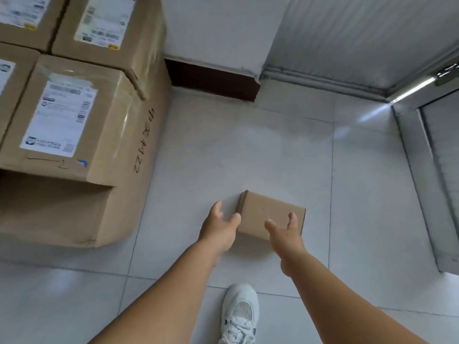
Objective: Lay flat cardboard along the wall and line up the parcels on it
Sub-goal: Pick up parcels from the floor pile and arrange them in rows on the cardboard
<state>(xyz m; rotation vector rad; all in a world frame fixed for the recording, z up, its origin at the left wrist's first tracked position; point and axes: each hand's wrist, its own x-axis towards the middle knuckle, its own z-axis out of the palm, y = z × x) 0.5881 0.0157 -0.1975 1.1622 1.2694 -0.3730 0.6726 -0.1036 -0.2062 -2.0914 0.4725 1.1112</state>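
Cardboard small parcel (269, 214) flat on grey tile floor (248, 145), left hand (219, 228) and right hand (285, 232) spread at its two ends, neither gripping, bare tile beyond parcel to wall (213, 28), four stacked labelled cartons (74, 125) left of parcel, one white shoe (239, 314) nearest the person.

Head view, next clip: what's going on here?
A person reaches with both hands toward a small box lying on the tiled floor. The left hand is open at its left end and the right hand is open over its near right side; neither grips it yet. Large labelled parcels are stacked to the left, against the wall. No flat cardboard shows under the small box.
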